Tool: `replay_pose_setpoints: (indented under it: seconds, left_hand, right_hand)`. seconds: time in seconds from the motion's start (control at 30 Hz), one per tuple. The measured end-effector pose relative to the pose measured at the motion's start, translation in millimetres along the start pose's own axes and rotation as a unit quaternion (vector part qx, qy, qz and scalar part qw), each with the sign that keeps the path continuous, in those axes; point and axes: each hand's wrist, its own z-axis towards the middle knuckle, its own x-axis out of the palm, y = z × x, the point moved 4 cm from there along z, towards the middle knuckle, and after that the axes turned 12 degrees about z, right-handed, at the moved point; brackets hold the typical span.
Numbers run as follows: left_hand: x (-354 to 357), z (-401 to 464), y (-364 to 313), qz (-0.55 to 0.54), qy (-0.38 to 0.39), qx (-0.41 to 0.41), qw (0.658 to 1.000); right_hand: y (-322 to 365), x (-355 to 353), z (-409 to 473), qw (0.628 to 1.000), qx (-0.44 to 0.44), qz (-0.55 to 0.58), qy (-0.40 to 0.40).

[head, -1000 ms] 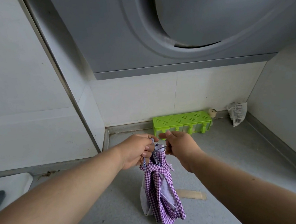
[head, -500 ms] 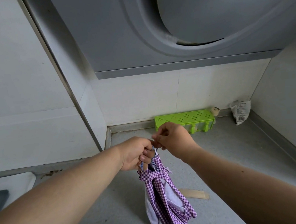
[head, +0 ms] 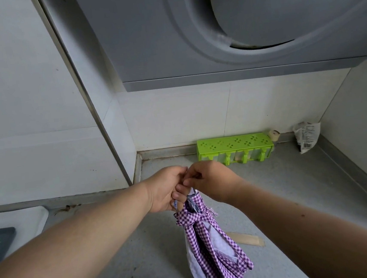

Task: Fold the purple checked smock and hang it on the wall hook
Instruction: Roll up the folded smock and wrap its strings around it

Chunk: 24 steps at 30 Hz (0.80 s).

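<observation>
Both hands (head: 189, 185) on smock (head: 210, 246), grip hidden.

The rack (head: 235, 148) stands on the worktop (head: 283, 185) against its back edge, with a small jar (head: 273, 134) touching its right end and a crumpled packet (head: 307, 136) in the back right corner. Under the hood (head: 146, 41), both hands meet over the worktop's middle, the left hand (head: 165, 191) touching the right hand (head: 211, 181), and the smock (head: 210, 243) hangs below them. A flat strip (head: 246, 238) lies on the worktop just right of the smock, and a tray (head: 18, 224) sits at the left edge.
</observation>
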Motion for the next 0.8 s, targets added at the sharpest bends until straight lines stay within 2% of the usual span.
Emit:
replay_pose_setpoints:
  seconds: [0.23,0.47,0.63,0.8]
  left_hand:
    - [-9,2,6,0.023,-0.061,0.010,0.998]
    - [-17,-4,6,0.014,-0.101,0.045,0.994]
    - [-30,-12,6,0.121,-0.154,0.054,0.979]
    - [-35,-21,1,0.221,-0.203,0.083,0.950]
  right_hand:
    - [2,8,5,0.999,0.003,-0.028,0.021]
    - [-11,12,9,0.992,0.086,0.088,0.013]
    - [-15,18,12,0.977,0.126,0.173,0.009]
    - [-10,22,17,0.979,0.111,0.173,0.004]
